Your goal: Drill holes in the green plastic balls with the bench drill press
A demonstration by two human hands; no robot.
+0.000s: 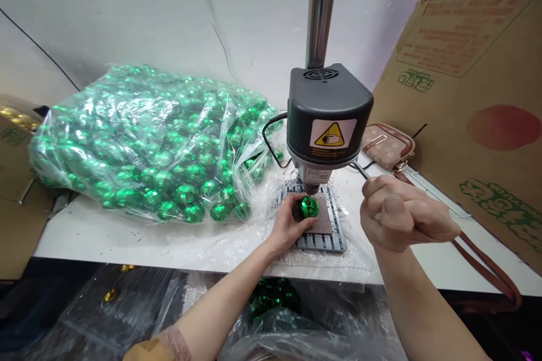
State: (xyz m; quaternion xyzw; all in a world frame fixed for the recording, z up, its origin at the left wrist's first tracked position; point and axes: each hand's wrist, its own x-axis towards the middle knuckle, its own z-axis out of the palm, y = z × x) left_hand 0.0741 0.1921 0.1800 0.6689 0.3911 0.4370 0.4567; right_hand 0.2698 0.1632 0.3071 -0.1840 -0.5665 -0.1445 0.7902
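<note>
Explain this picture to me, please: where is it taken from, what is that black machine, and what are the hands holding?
The camera sits on a person's head, looking forward and down. The black machine looks like a small drill press on a shiny metal column. The person's bare left hand holds a shiny green ball beneath it, over a slotted base. The right hand grips a lever on the machine's side. On the white table lie a clear bag of green balls and a patterned pouch.
</note>
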